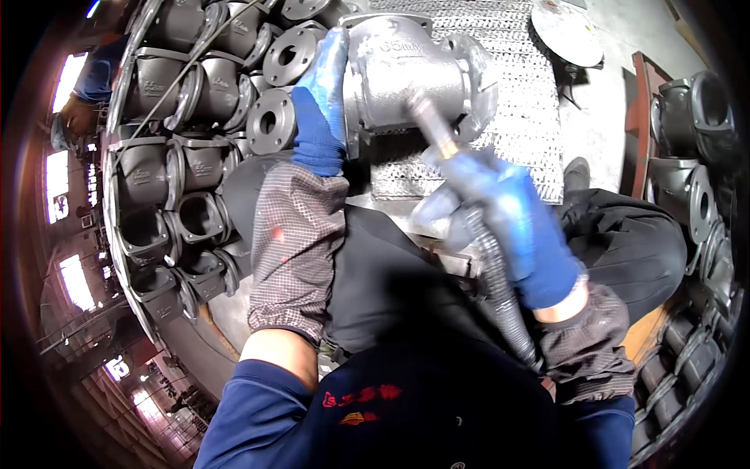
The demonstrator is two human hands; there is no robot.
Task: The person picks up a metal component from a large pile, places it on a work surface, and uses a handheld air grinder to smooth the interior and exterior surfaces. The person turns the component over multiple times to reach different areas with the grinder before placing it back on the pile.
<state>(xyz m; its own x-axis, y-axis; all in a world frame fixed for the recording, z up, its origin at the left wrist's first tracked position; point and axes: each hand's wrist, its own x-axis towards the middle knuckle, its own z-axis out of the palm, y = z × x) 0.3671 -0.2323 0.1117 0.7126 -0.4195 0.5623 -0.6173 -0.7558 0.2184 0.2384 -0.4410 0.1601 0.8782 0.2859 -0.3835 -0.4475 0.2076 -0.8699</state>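
A grey cast-metal valve body with flanged ends rests on a perforated metal work surface. My left hand, in a blue glove, grips the valve body's left flange. My right hand, also in a blue glove, is closed around a handheld air tool whose tip touches the valve body's lower side. A ribbed black hose runs from the tool down past my right wrist. Checked sleeve covers wrap both forearms.
Many dark cast valve bodies are stacked at the left, and more stand at the right. A round metal disc lies at the upper right. Another person in blue is at the far left.
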